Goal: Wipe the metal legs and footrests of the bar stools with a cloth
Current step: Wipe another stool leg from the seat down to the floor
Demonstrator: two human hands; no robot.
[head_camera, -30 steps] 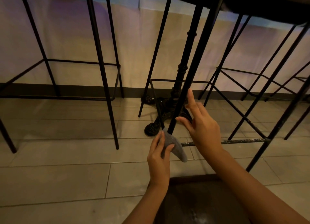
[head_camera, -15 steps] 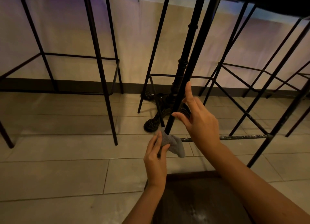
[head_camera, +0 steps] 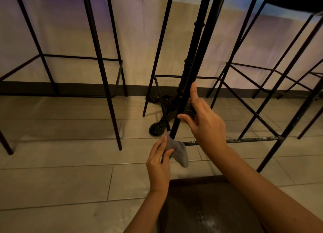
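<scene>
The stool leg [head_camera: 194,72] I was working on was a thin black metal bar, slanting down from the top of view toward me and leaning left as it dropped. Its lower end disappeared into the cloth [head_camera: 177,149], a small grey rag bunched round the leg where it joined the footrest [head_camera: 232,140], with a loose corner hanging down to the right. The footrest was a dark horizontal bar, speckled and scuffed with pale marks, running right from the cloth to the next leg [head_camera: 290,126], which slanted the opposite way.
</scene>
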